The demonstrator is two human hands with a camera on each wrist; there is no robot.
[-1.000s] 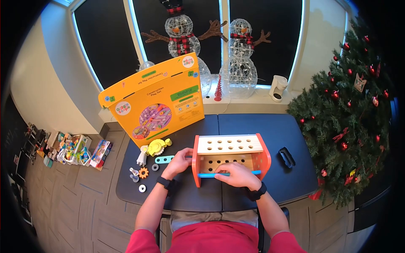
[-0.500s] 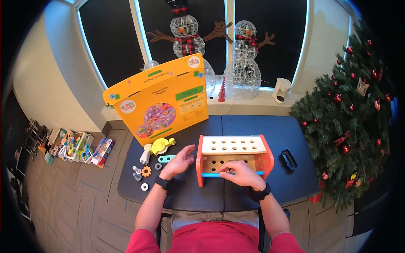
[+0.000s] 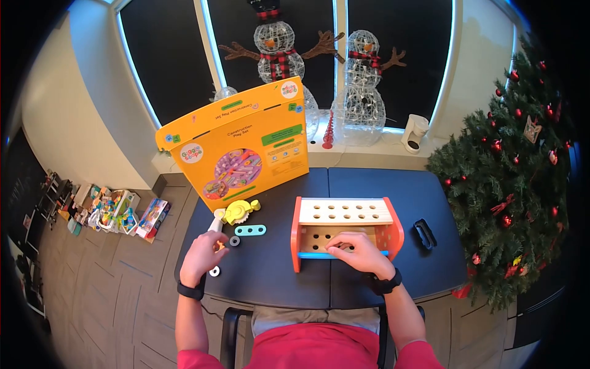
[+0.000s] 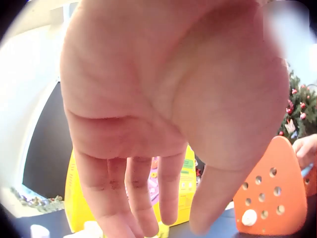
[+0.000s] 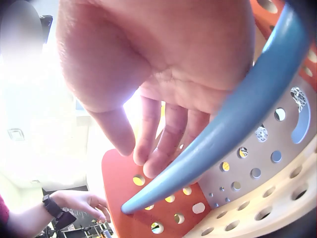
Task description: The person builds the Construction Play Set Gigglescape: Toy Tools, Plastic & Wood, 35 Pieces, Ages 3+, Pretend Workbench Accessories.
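Note:
My left hand is over the small parts at the table's left, fingers pointing down and thumb apart in the left wrist view. It partly covers an orange gear and hides what lies beneath. Near it are a grey ring, a white ring and a teal strip with holes. My right hand hovers at the open front of a wooden toy workbench with red-orange sides. Its loosely bent fingers hang beside the workbench's blue rod, with nothing visible between them.
A big yellow play-set box stands at the table's back left, with a yellow toy saw piece before it. A dark oblong piece lies on the black table right of the workbench. A decorated tree stands beyond the right edge.
My left hand has left the workbench's left side and moved left over the small parts, uncovering the teal strip. The right hand has stayed by the blue rod.

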